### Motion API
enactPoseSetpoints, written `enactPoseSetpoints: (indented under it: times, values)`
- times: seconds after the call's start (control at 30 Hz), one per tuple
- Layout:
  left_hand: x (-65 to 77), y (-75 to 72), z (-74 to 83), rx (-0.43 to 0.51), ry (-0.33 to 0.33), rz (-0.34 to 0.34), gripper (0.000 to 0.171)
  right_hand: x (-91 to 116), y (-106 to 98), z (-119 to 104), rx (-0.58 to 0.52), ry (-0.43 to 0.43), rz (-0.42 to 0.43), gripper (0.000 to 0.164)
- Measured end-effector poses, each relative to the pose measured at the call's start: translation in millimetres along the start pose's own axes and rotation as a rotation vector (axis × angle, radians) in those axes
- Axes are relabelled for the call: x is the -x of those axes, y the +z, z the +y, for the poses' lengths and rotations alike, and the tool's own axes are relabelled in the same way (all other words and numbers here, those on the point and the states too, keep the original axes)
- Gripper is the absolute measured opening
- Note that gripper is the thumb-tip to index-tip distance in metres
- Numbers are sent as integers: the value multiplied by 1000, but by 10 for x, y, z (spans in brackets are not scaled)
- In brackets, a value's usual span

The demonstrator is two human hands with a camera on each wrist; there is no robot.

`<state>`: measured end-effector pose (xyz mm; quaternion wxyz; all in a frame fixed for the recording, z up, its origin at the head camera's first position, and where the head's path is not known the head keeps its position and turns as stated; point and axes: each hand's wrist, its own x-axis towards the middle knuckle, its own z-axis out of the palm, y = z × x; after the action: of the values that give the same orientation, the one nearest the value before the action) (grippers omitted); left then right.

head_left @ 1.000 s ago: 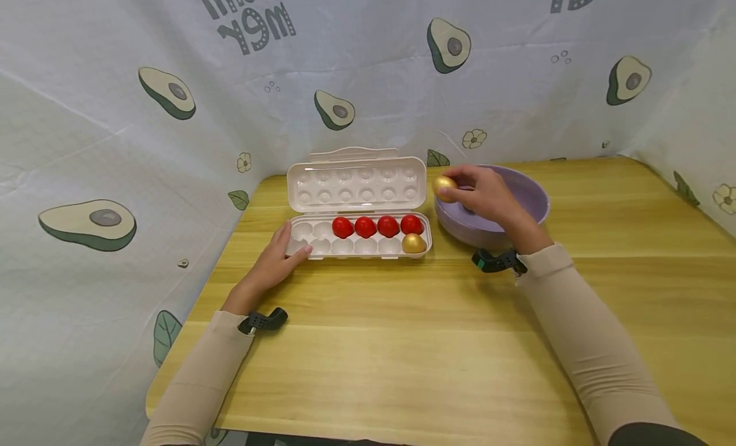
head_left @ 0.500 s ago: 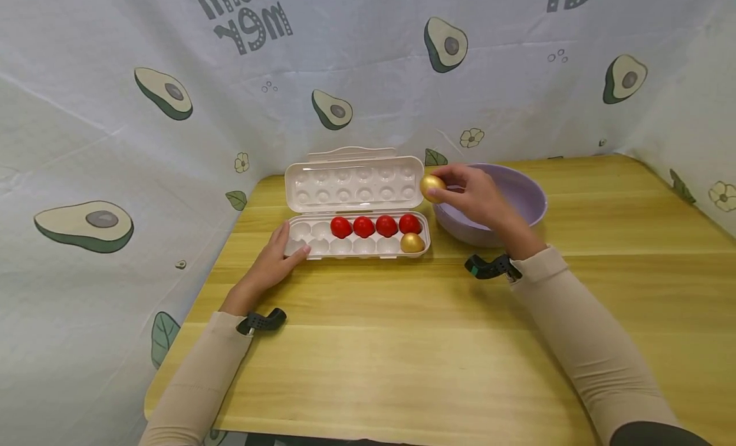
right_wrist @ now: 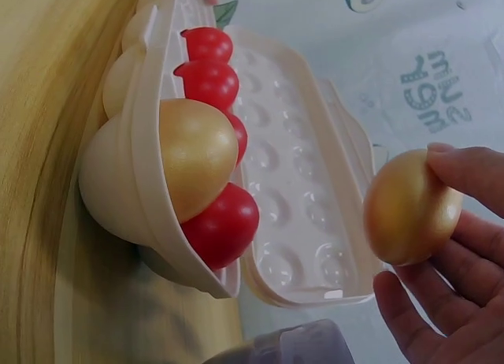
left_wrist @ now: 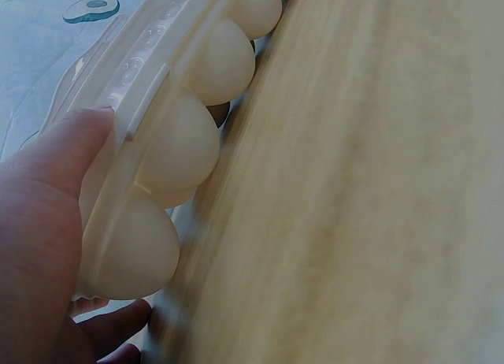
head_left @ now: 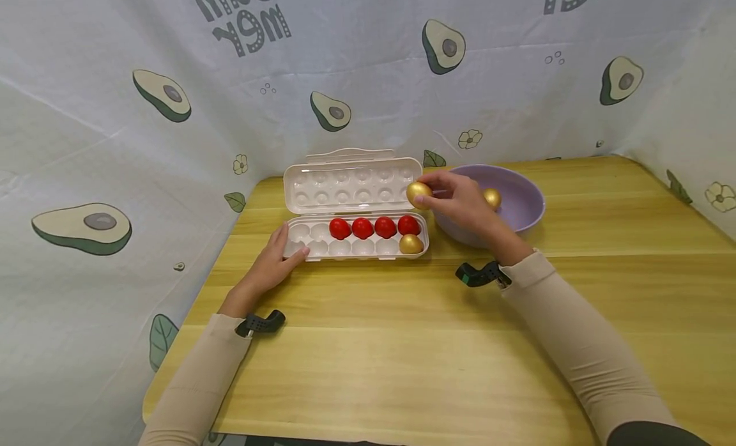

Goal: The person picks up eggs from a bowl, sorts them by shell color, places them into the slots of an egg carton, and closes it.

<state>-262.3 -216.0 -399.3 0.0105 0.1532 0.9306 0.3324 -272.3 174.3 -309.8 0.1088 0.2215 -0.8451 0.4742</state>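
Observation:
A cream egg carton (head_left: pixel 336 248) stands with its lid (head_left: pixel 353 184) folded back. Several red eggs (head_left: pixel 363 228) fill part of its back row, and one golden egg (head_left: pixel 411 244) sits at the right end of the front row. My left hand (head_left: pixel 268 267) holds the carton's left end, thumb (left_wrist: pixel 75 143) on the front rim and fingers (left_wrist: pixel 118 328) lower down around the end. Between thumb and fingers, my right hand (head_left: pixel 462 202) pinches another golden egg (right_wrist: pixel 411 208), above the carton's right end and in front of the lid's right edge.
Right of the carton stands a purple bowl (head_left: pixel 531 209), partly hidden by my right hand, with a golden egg (head_left: pixel 492 198) inside. A curtain printed with avocados (head_left: pixel 444 46) hangs behind the wooden table (head_left: pixel 368 344).
My right hand has carried the golden egg left from over the bowl to the carton's right end. The egg in the bowl has come into sight. My left hand stays put.

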Motion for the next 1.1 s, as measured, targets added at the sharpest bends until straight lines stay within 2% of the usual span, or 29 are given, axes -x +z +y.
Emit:
enactPoseSetpoints:
  times: [0.3, 0.57, 0.83, 1.1]
  values:
    - [-8, 0, 1, 1, -6, -5, 90, -10, 86, 83, 28, -8, -30, 41]
    - [-26, -1, -7, -16, 4, -3, 90, -2, 154, 66, -44, -31, -80, 37]
    - [-15, 2, -13, -10, -9, -11, 90, 88, 186, -244, -78, -52, -93, 35]
    - [-10, 4, -12, -10, -11, -10, 90, 106, 250, -251, -72, -49, -92, 34]
